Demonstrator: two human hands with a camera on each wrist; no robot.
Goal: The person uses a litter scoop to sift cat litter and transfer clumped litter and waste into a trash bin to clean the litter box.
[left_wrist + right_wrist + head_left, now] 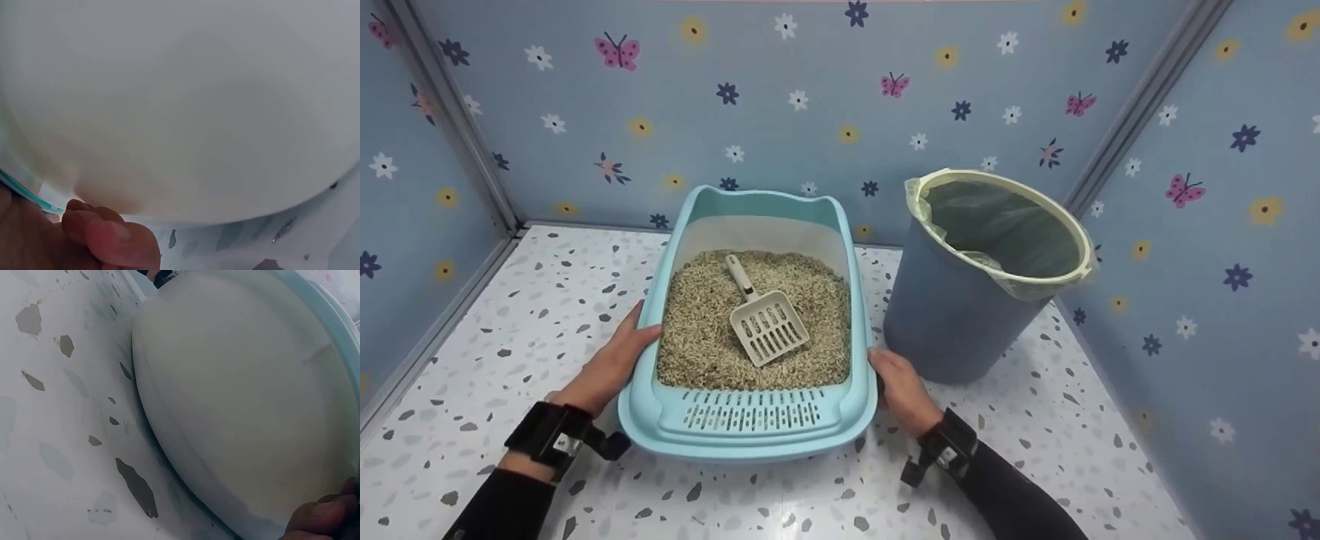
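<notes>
A blue-rimmed cat litter box [750, 450] with a pale lower body sits on the table, filled with tan granular litter [697, 322]. On the litter lies a beige slotted litter scoop [769, 327], its handle pointing away and slightly left. My left hand [611, 360] grips the box's left side, thumb over the rim; its curled fingers [121, 239] show against the lower wall in the left wrist view. At the opposite side my right hand [906, 391] grips the rim, with its fingers [318, 517] under the edge in the right wrist view.
Right of the box, close to my right hand, stands a grey-blue trash bin [952, 322] lined with a translucent green bag [997, 217]. Flower-patterned panels [810, 112] enclose the speckled white tabletop [547, 300] at the back and both sides.
</notes>
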